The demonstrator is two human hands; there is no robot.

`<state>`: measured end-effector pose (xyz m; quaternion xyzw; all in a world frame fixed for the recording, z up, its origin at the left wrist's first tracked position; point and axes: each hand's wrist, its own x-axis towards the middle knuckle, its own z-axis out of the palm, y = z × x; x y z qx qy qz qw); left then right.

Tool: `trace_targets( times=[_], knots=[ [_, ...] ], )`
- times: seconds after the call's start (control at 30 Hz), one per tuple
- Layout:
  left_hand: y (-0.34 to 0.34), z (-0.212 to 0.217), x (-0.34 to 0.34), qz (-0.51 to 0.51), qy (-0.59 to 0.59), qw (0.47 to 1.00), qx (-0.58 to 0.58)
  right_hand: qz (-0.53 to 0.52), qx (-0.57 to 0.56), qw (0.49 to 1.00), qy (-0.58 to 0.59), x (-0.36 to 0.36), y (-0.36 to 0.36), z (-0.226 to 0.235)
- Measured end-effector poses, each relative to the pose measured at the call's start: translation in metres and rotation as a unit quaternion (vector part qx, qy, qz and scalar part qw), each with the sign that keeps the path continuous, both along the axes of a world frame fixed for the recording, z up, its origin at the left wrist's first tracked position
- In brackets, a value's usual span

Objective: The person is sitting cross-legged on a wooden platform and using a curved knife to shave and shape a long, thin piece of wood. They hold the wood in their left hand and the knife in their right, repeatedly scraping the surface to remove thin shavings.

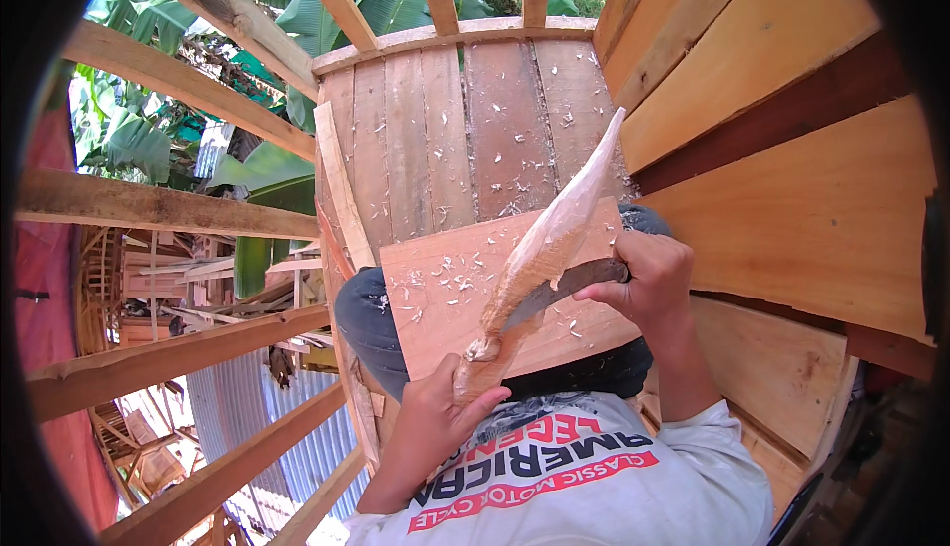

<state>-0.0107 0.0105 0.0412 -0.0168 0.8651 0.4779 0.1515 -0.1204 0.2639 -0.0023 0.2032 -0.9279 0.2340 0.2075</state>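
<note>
Head view. Left hand (430,409), near side: fingers wrapped round the near end of a pale carved wooden piece (562,224), thumb lying along it. Piece sits aslant above a flat board (426,323) across the person's lap, its pointed tip far and right. Right hand (653,269), to the right: fingers curled tight about the handle of a knife (584,281), blade against the wood's right side. Shavings (458,287) lie on the board and on the plank floor (407,130) at the far side.
</note>
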Motion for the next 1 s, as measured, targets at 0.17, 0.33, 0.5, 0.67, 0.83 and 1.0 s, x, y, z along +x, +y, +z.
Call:
trace_targets(
  times=[0.17, 0.33, 0.5, 0.67, 0.83, 1.0],
  knots=[
    [-0.002, -0.006, 0.009, 0.018, -0.016, 1.0, -0.003, 0.003, 0.001, 1.0, 0.0, -0.001, -0.009, -0.001],
    [0.004, -0.011, 0.018, 0.067, -0.027, 0.996, 0.044, 0.01, -0.007, 1.0, -0.002, -0.004, -0.014, -0.006],
    [0.005, -0.011, 0.029, 0.06, -0.08, 0.994, 0.038, -0.099, -0.127, 0.984, -0.076, -0.023, -0.002, -0.008],
    [-0.008, -0.032, 0.045, 0.184, -0.115, 0.972, 0.085, -0.122, -0.169, 0.966, -0.15, -0.035, 0.008, 0.009],
    [-0.009, -0.03, 0.028, 0.206, -0.096, 0.966, 0.123, 0.052, -0.141, 0.967, -0.208, 0.023, -0.046, -0.015],
    [-0.004, -0.023, 0.028, 0.138, -0.098, 0.983, 0.064, 0.05, -0.071, 0.97, -0.228, 0.024, -0.049, -0.018]
  ],
)
